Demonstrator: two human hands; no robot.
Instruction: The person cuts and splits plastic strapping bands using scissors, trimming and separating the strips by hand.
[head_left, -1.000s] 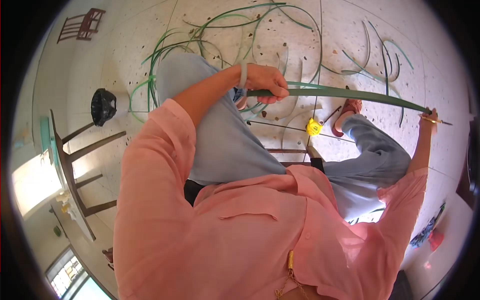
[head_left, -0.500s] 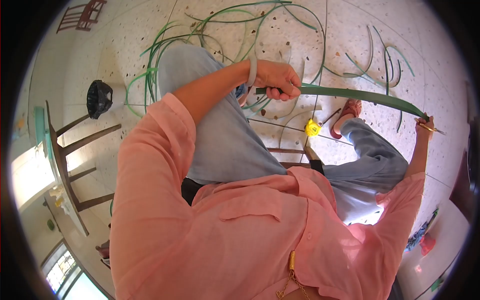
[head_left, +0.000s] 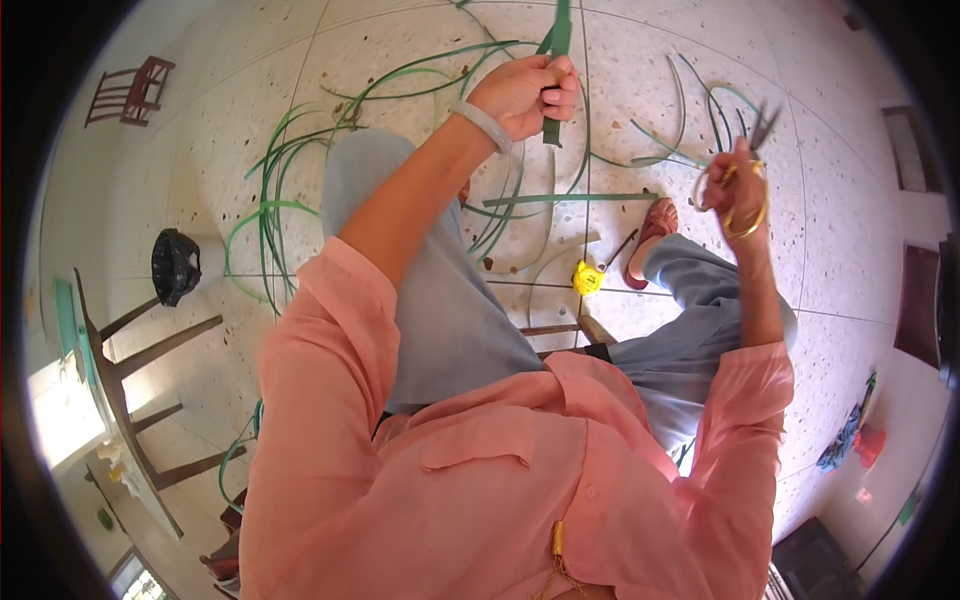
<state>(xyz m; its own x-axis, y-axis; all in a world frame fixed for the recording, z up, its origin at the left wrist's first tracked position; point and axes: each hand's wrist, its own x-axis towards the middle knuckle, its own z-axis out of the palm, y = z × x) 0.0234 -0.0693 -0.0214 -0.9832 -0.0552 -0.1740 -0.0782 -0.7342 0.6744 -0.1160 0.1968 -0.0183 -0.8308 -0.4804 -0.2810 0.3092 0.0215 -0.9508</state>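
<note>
My left hand (head_left: 525,95), with a pale bangle on the wrist, is closed round a flat dark green strip (head_left: 562,30). One end of the strip runs up out of the frame, and a short tail pokes out below the fist. Off to the right, my right hand (head_left: 733,185) grips gold-handled scissors (head_left: 763,128), blades pointing up and slightly blurred. Between the hands and lower down, a straight green strip (head_left: 572,198) reaches towards my sandalled foot (head_left: 657,222). A yellow tape measure (head_left: 588,278) sits on the floor by that foot.
Loops of thin green strips (head_left: 268,215) lie around my bent knee, with more curved pieces (head_left: 715,105) at the upper right. A black-lined bin (head_left: 176,266) and a wooden chair (head_left: 120,368) stand at the left. A small red-brown chair (head_left: 133,92) is farther back.
My left hand has moved up, its strip turning from sideways to upright. My right hand has come off the strip's far end, moving inward and up with the scissors. A straight strip now shows below.
</note>
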